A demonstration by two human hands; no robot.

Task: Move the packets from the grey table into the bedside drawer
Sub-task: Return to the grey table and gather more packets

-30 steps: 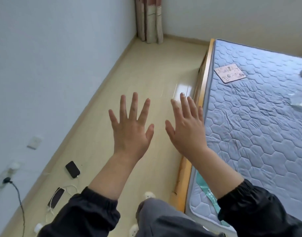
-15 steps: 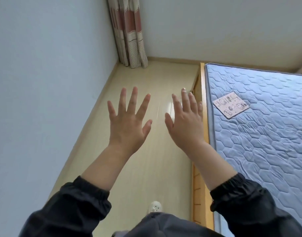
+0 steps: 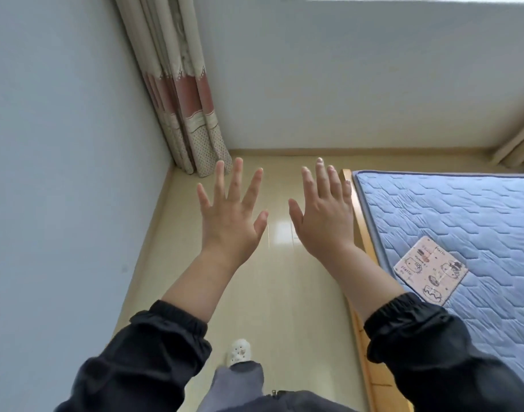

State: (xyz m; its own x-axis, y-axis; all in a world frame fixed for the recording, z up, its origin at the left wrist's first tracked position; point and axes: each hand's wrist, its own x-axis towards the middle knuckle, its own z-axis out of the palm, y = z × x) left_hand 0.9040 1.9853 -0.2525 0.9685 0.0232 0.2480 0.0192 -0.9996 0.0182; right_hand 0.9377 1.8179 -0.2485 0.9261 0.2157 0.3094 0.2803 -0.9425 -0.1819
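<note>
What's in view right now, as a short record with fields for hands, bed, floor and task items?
hands: left hand and right hand open, fingers spread, empty
bed: blue quilted mattress on light wooden bed frame; pink cartoon-printed square card lies on it
floor: pale glossy floor; white perforated shoe
corner: beige and pink fabric curtain
task items: none in view

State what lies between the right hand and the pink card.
Head view: the wooden bed rail and bare blue mattress separate the right hand from the pink card.
</note>
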